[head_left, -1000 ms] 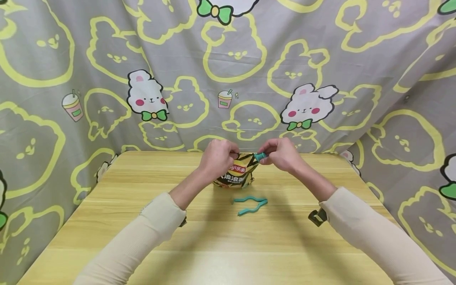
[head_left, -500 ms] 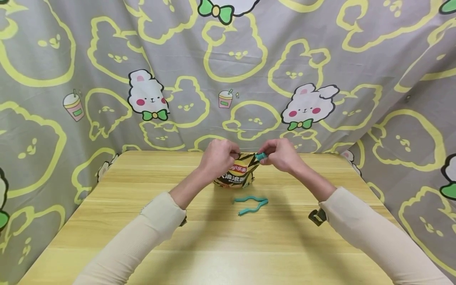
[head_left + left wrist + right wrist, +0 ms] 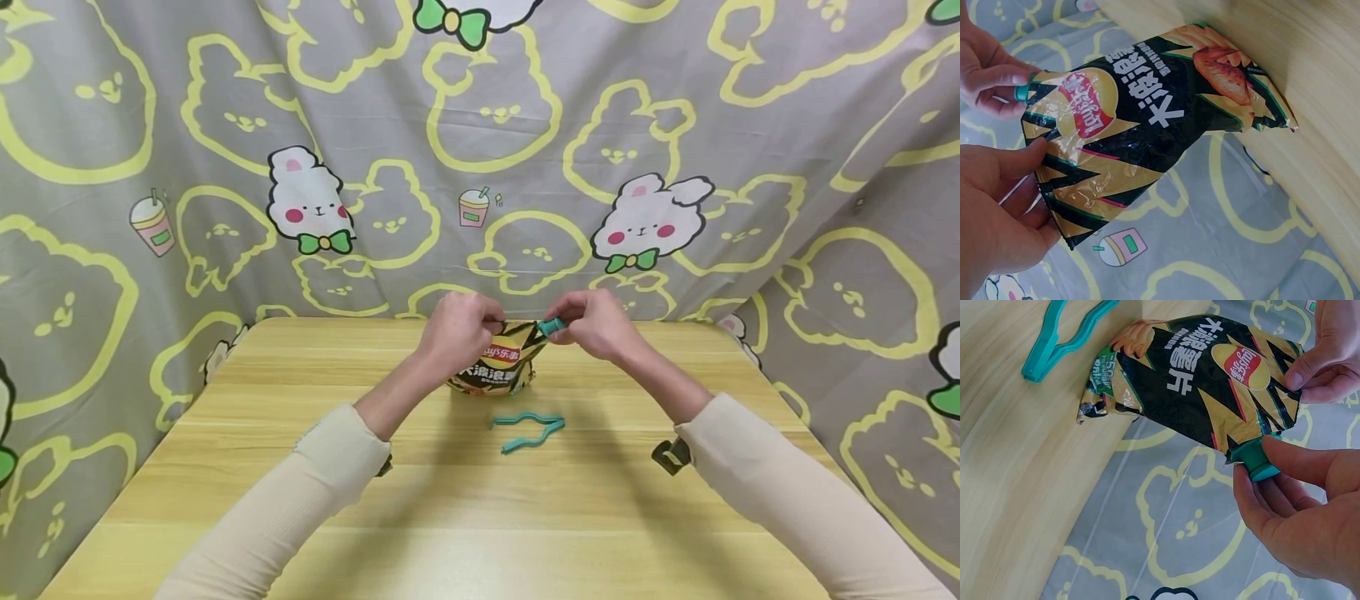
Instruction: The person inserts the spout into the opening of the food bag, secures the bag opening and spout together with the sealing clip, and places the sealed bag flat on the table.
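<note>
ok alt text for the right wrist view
Right hand pinches a green fitting at the corner of a black and gold chip bag; left hand grips the bag's edge. A teal clip lies on the wooden table.

Passable: table (image 3: pixel 225 433), outer sides | Blocks near bag (image 3: pixel 498 367): splayed teal clip (image 3: pixel 555 425) | Behind: curtain (image 3: pixel 405 125)

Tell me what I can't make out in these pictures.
Head view: the left hand covers part of the chip bag.
Head view: the chip bag's smallest print is too small to read.
Left wrist view: the right hand hides part of the teal spout piece.
Right wrist view: the top edge cuts off the teal clip.
</note>
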Tool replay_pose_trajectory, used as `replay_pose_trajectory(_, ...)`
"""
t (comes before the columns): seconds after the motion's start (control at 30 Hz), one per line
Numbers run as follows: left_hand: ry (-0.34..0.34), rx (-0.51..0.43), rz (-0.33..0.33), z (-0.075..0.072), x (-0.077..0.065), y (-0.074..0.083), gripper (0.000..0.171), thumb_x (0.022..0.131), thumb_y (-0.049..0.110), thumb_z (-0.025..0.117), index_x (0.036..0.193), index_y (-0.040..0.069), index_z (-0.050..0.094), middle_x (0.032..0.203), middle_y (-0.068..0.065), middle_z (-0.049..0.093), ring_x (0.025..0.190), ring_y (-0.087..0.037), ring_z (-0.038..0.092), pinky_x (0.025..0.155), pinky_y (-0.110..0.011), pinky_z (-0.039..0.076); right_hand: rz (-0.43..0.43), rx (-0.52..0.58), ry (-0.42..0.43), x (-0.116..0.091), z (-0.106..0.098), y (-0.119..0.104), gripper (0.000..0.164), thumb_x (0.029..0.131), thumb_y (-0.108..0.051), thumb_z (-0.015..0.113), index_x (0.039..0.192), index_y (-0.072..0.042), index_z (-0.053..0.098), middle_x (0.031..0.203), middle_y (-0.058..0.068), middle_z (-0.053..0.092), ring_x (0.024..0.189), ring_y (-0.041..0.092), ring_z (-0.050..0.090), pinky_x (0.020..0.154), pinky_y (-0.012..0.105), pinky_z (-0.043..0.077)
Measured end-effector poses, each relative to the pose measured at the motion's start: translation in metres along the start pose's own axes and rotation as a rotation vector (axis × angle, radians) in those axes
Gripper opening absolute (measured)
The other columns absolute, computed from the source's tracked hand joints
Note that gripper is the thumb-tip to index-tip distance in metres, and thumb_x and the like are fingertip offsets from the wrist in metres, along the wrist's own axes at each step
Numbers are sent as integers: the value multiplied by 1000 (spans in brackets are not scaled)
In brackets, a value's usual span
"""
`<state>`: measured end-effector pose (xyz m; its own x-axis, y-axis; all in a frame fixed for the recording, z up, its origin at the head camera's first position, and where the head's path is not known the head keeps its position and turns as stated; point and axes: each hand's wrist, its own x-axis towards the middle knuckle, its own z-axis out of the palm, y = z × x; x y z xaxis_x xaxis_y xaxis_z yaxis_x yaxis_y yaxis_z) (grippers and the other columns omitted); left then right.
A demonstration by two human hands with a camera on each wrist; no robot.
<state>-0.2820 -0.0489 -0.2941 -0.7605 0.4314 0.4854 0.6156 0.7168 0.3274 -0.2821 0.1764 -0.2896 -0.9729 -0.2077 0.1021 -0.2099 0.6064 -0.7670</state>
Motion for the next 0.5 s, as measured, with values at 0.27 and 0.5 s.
replay_pose_trajectory(0.27, -11, 8, -19, 1, 0, 1, 30, 83, -12, 60, 79, 10, 80, 79, -1, 76, 66, -13, 59, 69, -29, 56, 5, 3, -11, -3, -2, 0, 27, 84, 0, 78, 110, -1, 73, 104, 14, 76, 93, 22, 71, 87, 37, 55)
replay_pose_trajectory(0.5, -13, 7, -22, 0, 0, 2, 29, 85, -11, 60, 81, 9, 80, 82, -2, 77, 68, -12, 61, 71, -30, 57, 1, -14, -17, -5, -4, 4, 35, 83, -1, 78, 118, -2, 72, 109, 16, 75, 99, 26, 71, 91, 42, 56)
